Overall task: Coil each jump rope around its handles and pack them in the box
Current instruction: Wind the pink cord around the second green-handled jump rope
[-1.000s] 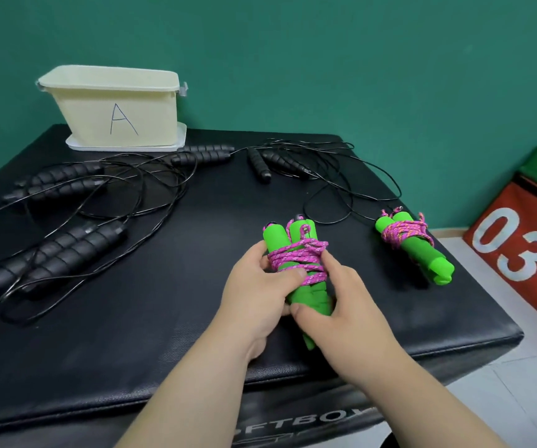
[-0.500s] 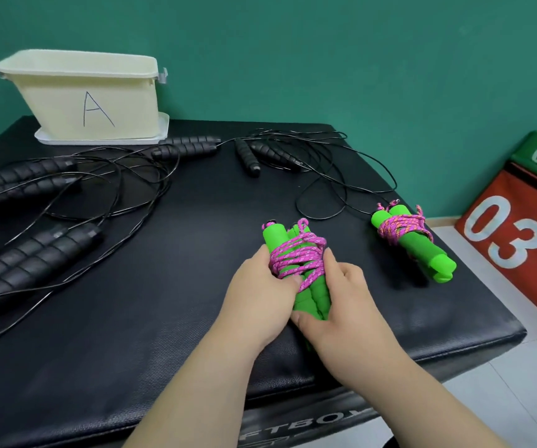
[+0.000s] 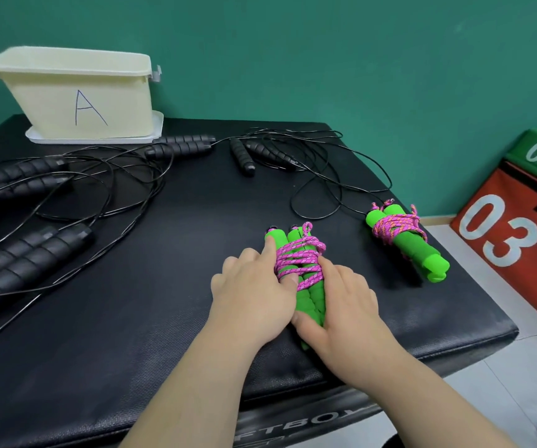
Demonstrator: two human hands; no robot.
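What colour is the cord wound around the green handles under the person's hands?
Pink, flecked with lighter specks: the cord shows best in the head view.

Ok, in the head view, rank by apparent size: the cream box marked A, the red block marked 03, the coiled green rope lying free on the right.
1. cream box
2. red block, cut off by the frame, so uncertain against the box
3. coiled green rope, clearly smallest

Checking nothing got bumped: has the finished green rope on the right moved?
No. The finished green rope still lies beside the same black cord loop.
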